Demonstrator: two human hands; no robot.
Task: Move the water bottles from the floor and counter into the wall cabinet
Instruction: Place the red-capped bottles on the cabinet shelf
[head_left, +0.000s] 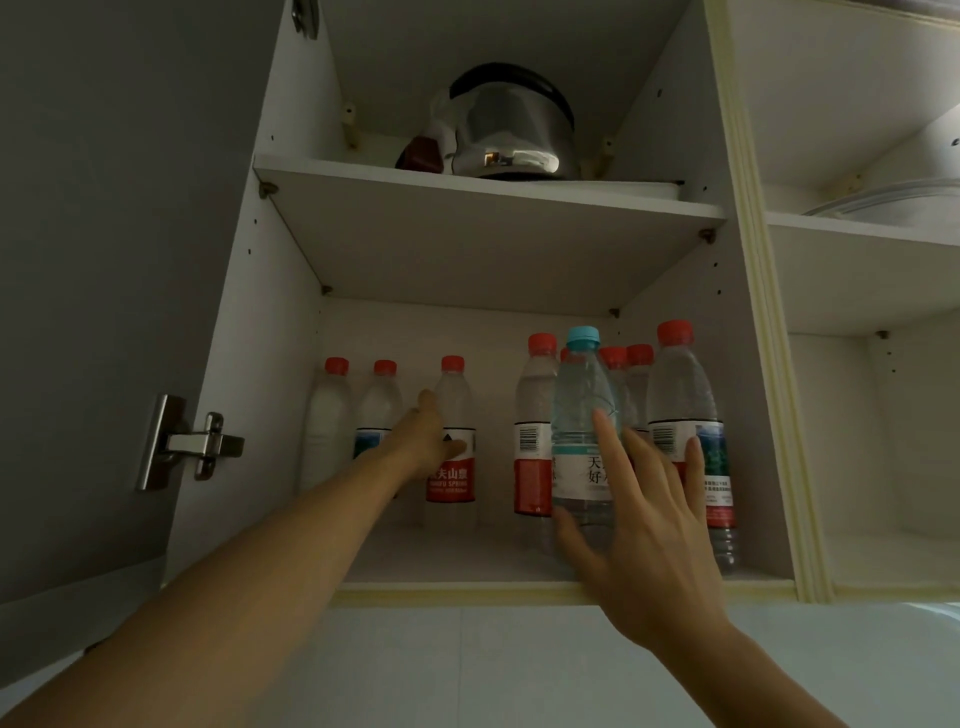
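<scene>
Just beyond the spread right hand (644, 525) stands the blue-capped bottle (582, 415).

A grey open door (104, 208) fills the left of the frame, with a metal hinge (189, 444) at centre left. Upper centre, a steel kettle (511, 127) sits on a white shelf (483, 200). Pale tiled wall (467, 670) runs along the bottom. The light is dim.

Steel kettle (511, 130) on upper shelf, door hinge (189, 442) left.
</scene>
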